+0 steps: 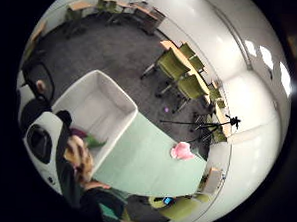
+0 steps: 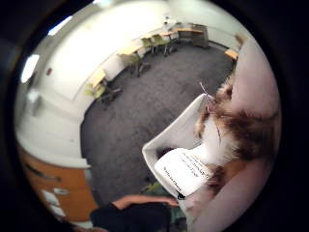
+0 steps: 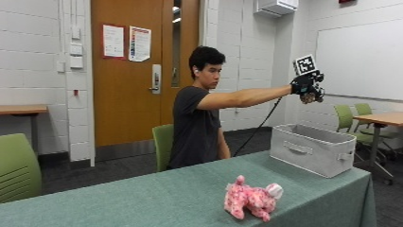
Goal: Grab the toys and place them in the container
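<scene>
Hand: the black-gloved right hand is reaching out at arm's length, high above the grey fabric container, its fingers curling round a small brown-and-white furry plush toy.
Container: it is sitting at the far end of the green-covered desk.
Pink toy: a pink spotted plush animal is lying near the desk's front edge, well apart from the container.
Thumb-side view: only here is the toy's white printed tag showing.
Little-finger view: only here is the container's inside showing, with a green and purple item in it.
</scene>
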`<action>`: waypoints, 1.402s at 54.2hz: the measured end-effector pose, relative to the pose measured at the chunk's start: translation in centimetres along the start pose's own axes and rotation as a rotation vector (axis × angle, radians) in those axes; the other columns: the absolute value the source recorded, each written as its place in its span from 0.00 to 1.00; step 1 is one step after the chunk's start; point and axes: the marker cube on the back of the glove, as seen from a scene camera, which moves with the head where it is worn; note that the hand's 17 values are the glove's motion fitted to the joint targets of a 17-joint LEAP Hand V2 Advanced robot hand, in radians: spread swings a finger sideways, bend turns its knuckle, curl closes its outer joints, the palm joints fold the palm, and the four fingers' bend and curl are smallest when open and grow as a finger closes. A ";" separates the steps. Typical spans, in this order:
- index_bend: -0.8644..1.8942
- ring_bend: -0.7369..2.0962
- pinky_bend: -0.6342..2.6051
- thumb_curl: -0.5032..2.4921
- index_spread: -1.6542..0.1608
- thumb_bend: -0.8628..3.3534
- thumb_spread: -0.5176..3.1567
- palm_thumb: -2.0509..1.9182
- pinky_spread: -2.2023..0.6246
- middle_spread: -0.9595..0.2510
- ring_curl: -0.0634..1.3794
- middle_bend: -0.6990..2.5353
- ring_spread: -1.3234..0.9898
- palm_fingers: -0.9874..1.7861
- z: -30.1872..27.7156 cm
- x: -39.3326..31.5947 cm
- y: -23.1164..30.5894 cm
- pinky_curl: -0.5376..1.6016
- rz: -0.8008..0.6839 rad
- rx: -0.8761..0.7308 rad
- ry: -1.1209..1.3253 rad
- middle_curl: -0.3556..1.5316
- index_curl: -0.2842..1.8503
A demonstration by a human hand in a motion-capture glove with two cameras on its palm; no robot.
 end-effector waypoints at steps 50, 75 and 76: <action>0.35 0.40 0.46 0.27 0.85 0.16 0.34 0.46 0.76 0.80 0.19 0.28 0.52 0.29 -2.3 10.1 7.1 0.41 0.156 -0.169 0.096 0.39 0.29; 0.37 0.34 0.42 0.23 0.82 0.17 0.35 0.47 0.77 0.77 0.20 0.27 0.50 0.32 -3.1 35.4 23.1 0.40 0.587 -0.206 0.370 0.38 0.28; 0.37 0.34 0.42 0.23 0.82 0.17 0.35 0.47 0.77 0.77 0.21 0.27 0.50 0.32 -2.8 36.1 23.5 0.40 0.591 -0.207 0.375 0.38 0.28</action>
